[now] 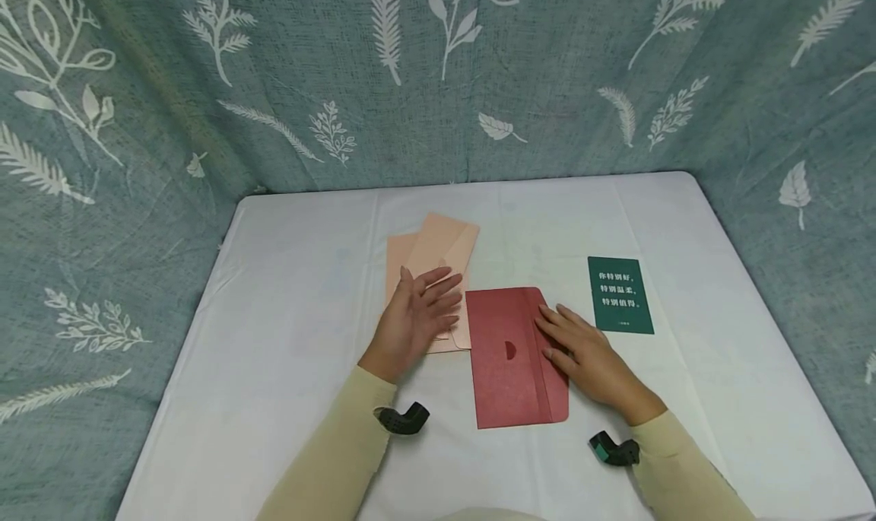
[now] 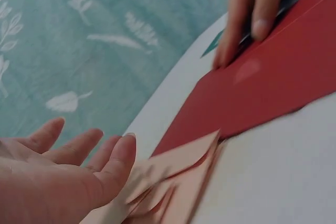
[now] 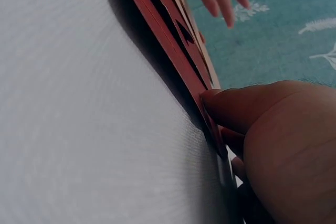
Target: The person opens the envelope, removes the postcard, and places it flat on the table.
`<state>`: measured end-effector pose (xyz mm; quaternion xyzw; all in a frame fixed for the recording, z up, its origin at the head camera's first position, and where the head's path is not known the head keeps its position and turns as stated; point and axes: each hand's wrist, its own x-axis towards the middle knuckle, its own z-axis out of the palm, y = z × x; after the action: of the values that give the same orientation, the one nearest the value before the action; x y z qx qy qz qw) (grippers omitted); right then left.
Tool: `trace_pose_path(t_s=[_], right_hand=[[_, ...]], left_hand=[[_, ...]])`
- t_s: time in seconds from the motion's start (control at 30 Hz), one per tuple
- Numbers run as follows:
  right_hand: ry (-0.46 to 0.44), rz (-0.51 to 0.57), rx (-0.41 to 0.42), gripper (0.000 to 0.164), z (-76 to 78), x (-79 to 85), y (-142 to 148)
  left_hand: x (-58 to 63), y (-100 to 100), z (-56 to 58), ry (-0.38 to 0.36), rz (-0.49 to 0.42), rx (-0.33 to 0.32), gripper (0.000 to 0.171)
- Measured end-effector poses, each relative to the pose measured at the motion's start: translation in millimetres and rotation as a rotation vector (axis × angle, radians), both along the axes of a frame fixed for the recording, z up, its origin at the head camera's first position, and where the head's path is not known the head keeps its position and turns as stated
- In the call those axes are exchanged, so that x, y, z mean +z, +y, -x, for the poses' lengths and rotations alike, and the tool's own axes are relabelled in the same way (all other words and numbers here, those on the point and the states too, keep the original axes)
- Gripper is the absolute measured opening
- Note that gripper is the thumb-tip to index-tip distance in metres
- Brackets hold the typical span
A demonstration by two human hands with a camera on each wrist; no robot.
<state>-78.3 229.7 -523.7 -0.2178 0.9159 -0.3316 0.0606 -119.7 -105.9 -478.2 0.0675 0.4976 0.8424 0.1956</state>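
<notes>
A red envelope [image 1: 506, 384] lies at the table's middle, its flap [image 1: 537, 354] folded along the right side and a half-round mark on its face. Over that right edge rests my right hand [image 1: 598, 365], fingers and thumb touching the flap. In the right wrist view the thumb [image 3: 231, 106] presses the red edge; the other fingertips are mostly hidden. My left hand [image 1: 417, 323] hovers palm toward the right, fingers extended, holding nothing. Beneath it are overlapping peach envelopes [image 1: 441, 239], partly covered by the hand and touching the red envelope's left side.
A dark green card [image 1: 620, 297] with white writing lies right of the red envelope. The white-covered table [image 1: 294, 316] is bordered by a teal leaf-patterned curtain [image 1: 438, 125] at the back and sides. Each wrist wears a black camera mount [image 1: 404, 419].
</notes>
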Motion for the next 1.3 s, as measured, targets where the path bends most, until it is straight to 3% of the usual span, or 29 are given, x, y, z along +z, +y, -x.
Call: trace_pose_path(t_s=[0.33, 0.47, 0.6, 0.73, 0.9, 1.07, 1.3], right_hand=[[-0.008, 0.004, 0.002, 0.058, 2.3, -2.9, 1], [-0.011, 0.011, 0.000, 0.058, 2.3, -3.1, 1], [-0.003, 0.019, -0.001, 0.057, 1.8, -3.6, 0], [0.005, 0.030, 0.000, 0.056, 1.2, -3.9, 0], [0.007, 0.028, -0.002, 0.057, 0.5, -3.1, 1], [0.008, 0.019, -0.005, 0.057, 0.5, -3.6, 1], [-0.005, 0.021, -0.005, 0.057, 1.1, -3.9, 1]], left_hand=[[6.8, -48, 15.9, -0.008, 0.014, 0.184, 0.094], [6.7, -63, 20.7, -0.019, 0.091, 0.266, 0.095], [2.6, -71, 24.7, -0.088, 0.212, 0.311, 0.092], [-3.1, -74, 27.9, -0.157, 0.292, 0.318, 0.089], [-3.6, -69, 31.9, -0.192, 0.408, 0.314, 0.075], [0.6, -64, 37.4, -0.200, 0.513, 0.304, 0.057], [1.9, -60, 43.0, -0.210, 0.698, 0.265, 0.055]])
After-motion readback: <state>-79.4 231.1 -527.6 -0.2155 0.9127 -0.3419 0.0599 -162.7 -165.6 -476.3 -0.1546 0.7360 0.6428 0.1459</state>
